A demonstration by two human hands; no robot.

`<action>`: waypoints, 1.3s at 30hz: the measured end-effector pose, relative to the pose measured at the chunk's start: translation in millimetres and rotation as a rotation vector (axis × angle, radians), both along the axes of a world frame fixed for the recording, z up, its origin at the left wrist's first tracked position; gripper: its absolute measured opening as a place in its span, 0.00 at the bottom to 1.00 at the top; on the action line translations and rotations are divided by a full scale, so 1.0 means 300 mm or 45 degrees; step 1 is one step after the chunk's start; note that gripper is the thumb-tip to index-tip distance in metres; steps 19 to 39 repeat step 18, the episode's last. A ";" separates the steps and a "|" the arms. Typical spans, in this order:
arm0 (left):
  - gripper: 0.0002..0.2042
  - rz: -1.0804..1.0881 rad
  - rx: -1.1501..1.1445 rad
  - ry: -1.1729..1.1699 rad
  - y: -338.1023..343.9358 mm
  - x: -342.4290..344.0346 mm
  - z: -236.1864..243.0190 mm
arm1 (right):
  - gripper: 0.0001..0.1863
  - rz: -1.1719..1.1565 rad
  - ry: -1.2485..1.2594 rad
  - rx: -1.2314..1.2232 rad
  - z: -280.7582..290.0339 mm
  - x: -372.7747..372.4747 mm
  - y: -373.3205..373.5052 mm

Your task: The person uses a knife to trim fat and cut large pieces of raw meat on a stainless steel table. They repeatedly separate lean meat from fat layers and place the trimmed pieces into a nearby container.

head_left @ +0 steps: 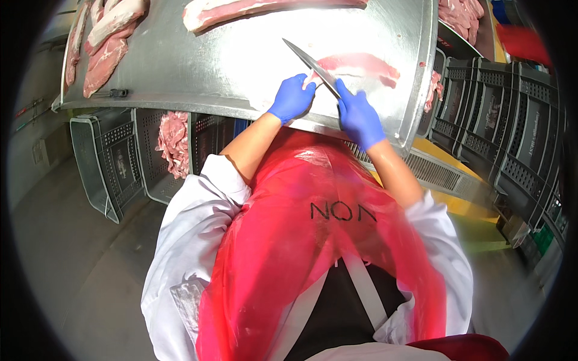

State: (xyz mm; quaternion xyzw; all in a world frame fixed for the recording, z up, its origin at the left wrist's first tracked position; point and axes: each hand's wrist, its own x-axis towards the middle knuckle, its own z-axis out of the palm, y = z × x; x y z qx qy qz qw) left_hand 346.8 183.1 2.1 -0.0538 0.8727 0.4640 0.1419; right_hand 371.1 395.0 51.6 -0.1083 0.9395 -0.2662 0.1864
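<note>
Both my hands wear blue gloves over a metal work table [241, 66]. My right hand [360, 117] is closed around the handle of a long knife [310, 62], whose blade points up and to the left. Under and beside the blade lies a strip of pink meat [361, 63] with a pale edge. My left hand [293, 98] pinches the left end of this strip, close to the blade. The knife's handle is mostly hidden in my right hand. Farther back on the table rests a long, pale slab of meat [259, 11].
Several meat pieces [111, 45] lie at the table's far left, near a dark sharpening-type tool [119, 93]. Below the front edge, a grey crate [144, 180] holds meat trimmings [174, 144]. Stacked dark crates [487, 114] stand at right, by a yellow platform [463, 204].
</note>
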 end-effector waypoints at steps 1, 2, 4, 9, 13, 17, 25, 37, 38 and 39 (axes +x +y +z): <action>0.19 -0.049 -0.057 -0.008 -0.001 -0.016 0.022 | 0.29 -0.016 0.063 -0.021 -0.022 -0.034 -0.031; 0.18 -0.094 -0.114 -0.013 -0.011 -0.028 0.033 | 0.29 -0.025 0.057 -0.007 -0.024 -0.057 -0.050; 0.17 -0.060 -0.061 -0.008 -0.071 -0.058 0.016 | 0.30 -0.046 0.045 0.019 -0.015 -0.085 -0.073; 0.17 -0.112 -0.198 0.091 -0.232 -0.095 -0.014 | 0.31 -0.034 -0.037 0.231 0.039 0.042 0.054; 0.16 -0.135 -0.260 0.032 -0.306 -0.110 -0.017 | 0.32 -0.115 -0.085 0.332 0.100 0.088 0.108; 0.16 -0.179 -0.254 0.049 -0.364 -0.114 -0.010 | 0.32 -0.151 -0.044 0.392 0.092 0.102 0.099; 0.16 -0.188 -0.242 0.065 -0.378 -0.114 -0.020 | 0.33 -0.165 -0.055 0.407 0.092 0.102 0.088; 0.16 -0.188 -0.242 0.065 -0.378 -0.114 -0.020 | 0.33 -0.165 -0.055 0.407 0.092 0.102 0.088; 0.16 -0.188 -0.242 0.065 -0.378 -0.114 -0.020 | 0.33 -0.165 -0.055 0.407 0.092 0.102 0.088; 0.16 -0.188 -0.242 0.065 -0.378 -0.114 -0.020 | 0.33 -0.165 -0.055 0.407 0.092 0.102 0.088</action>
